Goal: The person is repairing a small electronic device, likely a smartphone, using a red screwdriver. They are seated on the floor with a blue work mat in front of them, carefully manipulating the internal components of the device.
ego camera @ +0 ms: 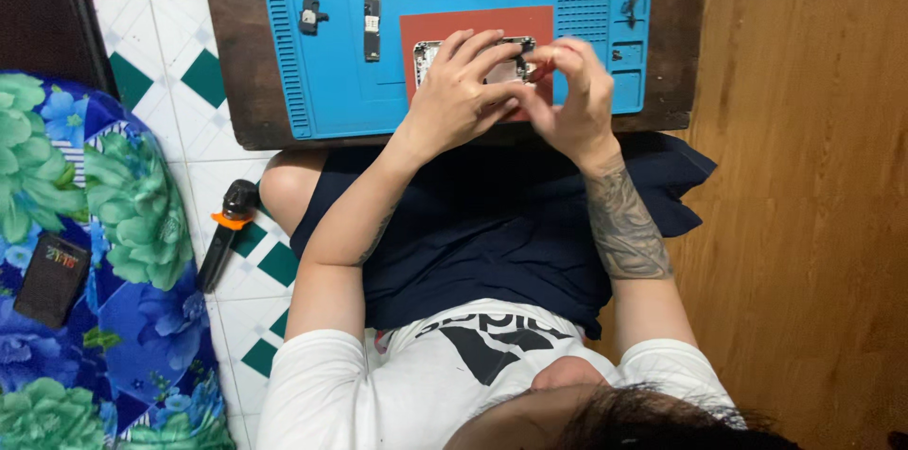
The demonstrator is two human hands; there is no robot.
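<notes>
Blue mat: your work surface is a blue mat (331, 91) on a dark wooden table (222, 53), with a red pad (445, 25) set into its near right part.
Phone: an opened phone (427, 55) lies flat on the red pad, insides up, mostly covered by your hands; only its left end and a strip at the top show.
Left hand: your left hand (454, 95) is spread over the phone, fingers curled down onto it, pinning it in place rather than gripping anything loose.
Right hand: your right hand (572, 91) has thumb and forefinger pinched narrow at the phone's right end. If a small part or tool sits between them, it is too small to tell.
Step in hand: judged as fine work on a component at the phone's right end, one hand bracing, the other picking or seating.
Next move calls for: a steady brace from the left hand and a light, straight pinch from the right; the spot is small and half hidden by your own fingers.
Loose parts: a long board (372, 20) and a small black module (309, 15) lie on the mat, left of the pad, apart from the phone.
Floor: a black tool with an orange collar (227, 233) lies on the tiles by your left knee, out of use.
</notes>
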